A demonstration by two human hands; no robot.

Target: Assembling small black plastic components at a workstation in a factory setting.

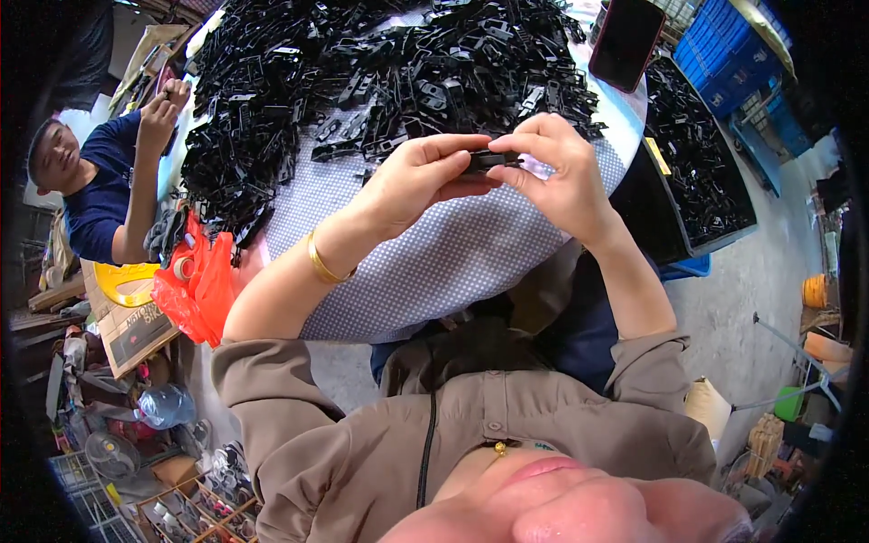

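Between my two hands, over the near edge of the table, is a small black plastic part (489,159). My left hand (418,176) pinches its left end between thumb and fingers. At its right end, the thumb and fingertips of my right hand (554,172) close on it too. My fingers cover much of the part, so its exact kind is hard to make out. Just beyond my hands, a large heap of similar black plastic parts (407,81) spreads across the round table with its patterned cloth (407,281).
A phone (626,43) rests at the table's right edge. Right of the table stands a black bin (697,172) of similar parts, with blue crates (729,54) behind. A red plastic bag (204,285) hangs at the left edge, near a co-worker (104,185) handling something small.
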